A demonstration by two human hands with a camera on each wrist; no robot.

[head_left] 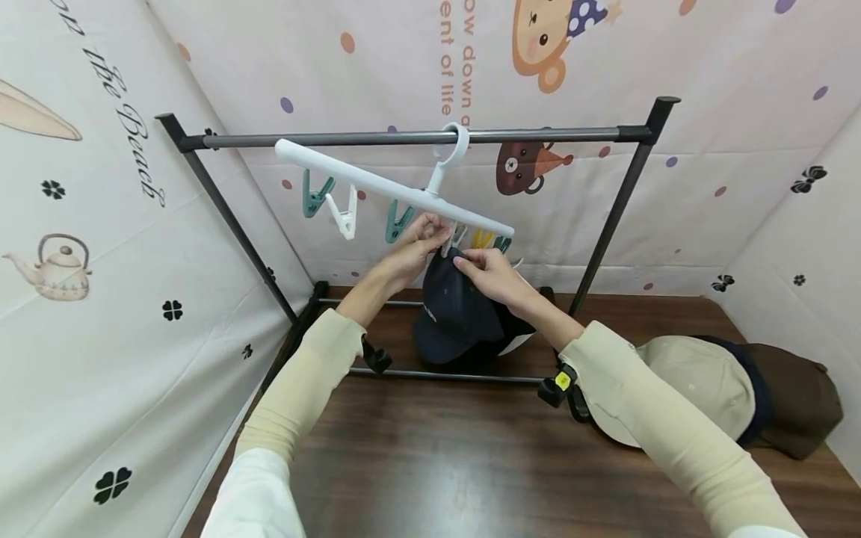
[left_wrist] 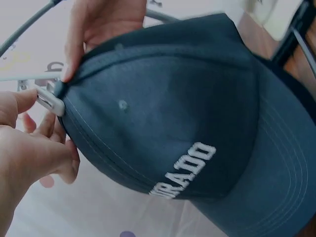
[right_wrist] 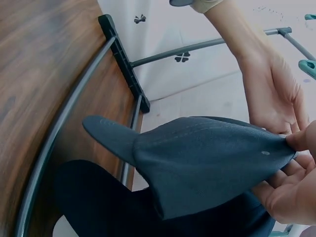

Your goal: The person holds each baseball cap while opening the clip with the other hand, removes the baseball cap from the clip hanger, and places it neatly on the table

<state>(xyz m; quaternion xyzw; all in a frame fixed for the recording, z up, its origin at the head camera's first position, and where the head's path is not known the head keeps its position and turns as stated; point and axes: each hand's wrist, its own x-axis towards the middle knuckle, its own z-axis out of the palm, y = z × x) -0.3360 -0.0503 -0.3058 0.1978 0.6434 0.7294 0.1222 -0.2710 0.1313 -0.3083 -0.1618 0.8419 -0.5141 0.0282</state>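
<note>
A navy baseball cap [head_left: 457, 306] with white lettering hangs crown up below a white clip hanger [head_left: 363, 178]. My left hand [head_left: 410, 250] pinches a pale clothespin clip [left_wrist: 51, 101] at the tip of the crown. My right hand [head_left: 494, 276] holds the fabric at the top of the cap between thumb and fingers, close beside the clip. The left wrist view shows the clip's end against the cap; whether it bites the cloth I cannot tell. Another dark cap-like thing [right_wrist: 98, 197] is partly hidden behind the cap in the right wrist view.
The hanger hooks over the grey rail [head_left: 323, 140] of a rack. Green clips [head_left: 315, 196], a white clip [head_left: 344, 215] and a yellow clip [head_left: 481, 239] hang along it. On the floor at right lie a beige cap [head_left: 699, 381] and a brown cap [head_left: 797, 396], stacked together.
</note>
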